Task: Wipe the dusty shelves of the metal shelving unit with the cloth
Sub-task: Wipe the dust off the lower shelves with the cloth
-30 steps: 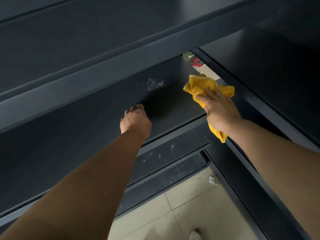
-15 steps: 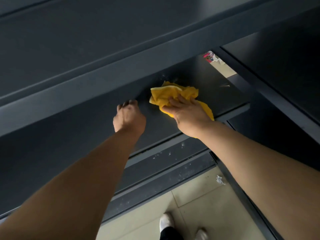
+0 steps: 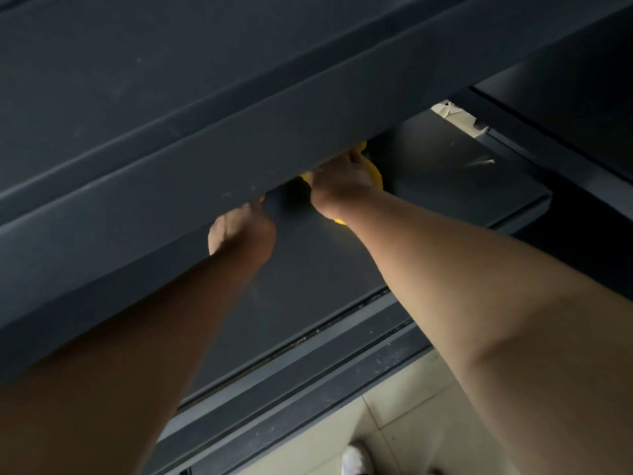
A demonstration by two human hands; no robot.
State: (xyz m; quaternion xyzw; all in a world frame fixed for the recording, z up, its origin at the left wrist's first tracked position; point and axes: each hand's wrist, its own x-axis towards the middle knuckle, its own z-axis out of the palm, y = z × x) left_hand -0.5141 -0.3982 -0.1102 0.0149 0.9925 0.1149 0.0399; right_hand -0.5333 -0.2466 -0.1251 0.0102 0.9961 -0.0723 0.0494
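The dark metal shelf (image 3: pixel 308 286) runs under the wide front lip of the shelf above (image 3: pixel 239 149). My right hand (image 3: pixel 337 183) presses on the yellow cloth (image 3: pixel 376 176) deep on that shelf. Only scraps of cloth show around the hand and under the wrist. The upper lip hides the fingertips. My left hand (image 3: pixel 241 231) rests on the shelf just left of it, apart from the cloth, with its fingers hidden behind the same lip.
Dusty lower shelf edges (image 3: pixel 308 382) lie below the wiped shelf. Beige floor tiles (image 3: pixel 411 423) and a white shoe (image 3: pixel 354 461) show at the bottom. A neighbouring dark unit (image 3: pixel 565 84) stands to the right, with pale scraps (image 3: pixel 448 109) in the gap.
My right hand slid the cloth left from the shelf's right end, then further back under the upper lip. The left hand also reached deeper, and the view moved closer.
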